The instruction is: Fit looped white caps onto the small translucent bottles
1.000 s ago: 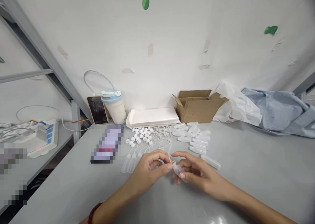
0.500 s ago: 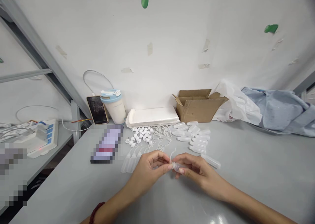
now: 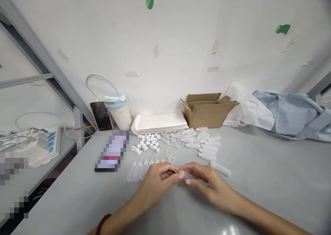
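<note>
- Head view: your right hand holds a small clear bottle, tilted over the surface, fingers closed round its body.
- Your left hand pinches narrowly at its neck, where a white cord curves out.
- The step looks like seating the cord in the neck.
- The next move seems to call for a steady right hold and a fine left push.

Grey table: caps, cords, bottles, carton.

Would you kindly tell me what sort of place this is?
Probably a workbench for small parts: loose plastic bottles, white caps and an open cardboard box on a grey tabletop.
</note>
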Demonstrator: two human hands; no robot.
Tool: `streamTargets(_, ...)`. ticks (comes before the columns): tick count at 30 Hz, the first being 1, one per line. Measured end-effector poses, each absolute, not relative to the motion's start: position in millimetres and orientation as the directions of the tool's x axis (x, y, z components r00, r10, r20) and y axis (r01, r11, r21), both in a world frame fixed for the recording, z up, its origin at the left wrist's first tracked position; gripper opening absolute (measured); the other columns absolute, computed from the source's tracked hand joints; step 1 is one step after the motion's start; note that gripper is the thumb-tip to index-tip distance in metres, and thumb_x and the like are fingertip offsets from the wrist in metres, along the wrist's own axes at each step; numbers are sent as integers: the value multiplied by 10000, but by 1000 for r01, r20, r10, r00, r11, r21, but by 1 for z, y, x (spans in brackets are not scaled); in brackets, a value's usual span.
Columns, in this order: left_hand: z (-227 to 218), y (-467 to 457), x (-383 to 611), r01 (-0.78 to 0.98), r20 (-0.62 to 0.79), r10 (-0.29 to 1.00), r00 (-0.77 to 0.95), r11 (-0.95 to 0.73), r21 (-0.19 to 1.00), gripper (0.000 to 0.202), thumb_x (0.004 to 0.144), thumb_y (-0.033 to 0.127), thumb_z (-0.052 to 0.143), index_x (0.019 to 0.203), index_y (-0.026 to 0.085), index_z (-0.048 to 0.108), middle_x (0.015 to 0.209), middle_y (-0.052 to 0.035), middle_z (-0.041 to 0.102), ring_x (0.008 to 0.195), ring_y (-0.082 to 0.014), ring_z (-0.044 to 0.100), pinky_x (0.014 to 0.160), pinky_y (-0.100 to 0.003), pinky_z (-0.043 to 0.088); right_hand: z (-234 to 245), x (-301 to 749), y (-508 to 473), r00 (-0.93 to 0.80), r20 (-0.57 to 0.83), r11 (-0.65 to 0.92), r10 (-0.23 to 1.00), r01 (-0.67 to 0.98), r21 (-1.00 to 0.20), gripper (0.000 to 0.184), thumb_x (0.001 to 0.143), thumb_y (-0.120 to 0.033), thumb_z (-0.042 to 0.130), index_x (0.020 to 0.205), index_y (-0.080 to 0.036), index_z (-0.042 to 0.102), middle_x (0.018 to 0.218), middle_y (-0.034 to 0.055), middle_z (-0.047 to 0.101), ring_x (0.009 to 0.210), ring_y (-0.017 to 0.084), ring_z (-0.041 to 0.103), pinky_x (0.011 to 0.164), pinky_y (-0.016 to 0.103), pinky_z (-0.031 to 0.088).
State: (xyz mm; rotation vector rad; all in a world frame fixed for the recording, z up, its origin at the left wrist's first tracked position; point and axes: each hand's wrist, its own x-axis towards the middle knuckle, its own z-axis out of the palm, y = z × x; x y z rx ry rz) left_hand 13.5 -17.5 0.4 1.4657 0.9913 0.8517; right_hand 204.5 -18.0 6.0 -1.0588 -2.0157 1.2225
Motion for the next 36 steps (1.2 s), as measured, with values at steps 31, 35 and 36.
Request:
streamTargets(31,-8,11,-10,767,284,881,380,-471,436,409,935,342,324,1280,154,440,1323,-109,447,1269,-282,273,1022,-513,306,-4,206,-8,-275,104,229,956,474,-850,256,840,-404,505,974,-206,596,953,65,645,858,221,571,770,379,451)
streamTargets(35,-10,10,-10,795,295,894,338,-439,420,410,927,332,353,1278,135,426,1384,-129,372,1305,-305,206,1021,-540,295,-5,207,-7,-226,111,217,968,519,-827,248,814,-402,540,962,-216,609,900,52,639,782,206,546,709,350,440)
streamTargets(36,-9,8,-9,788,332,883,331,-452,417,392,921,313,371,1261,130,436,1361,-137,391,1290,-301,236,1014,-529,310,-5,207,-6,-227,98,205,969,512,-834,242,814,-399,542,951,-212,611,865,43,634,738,191,539,676,330,436)
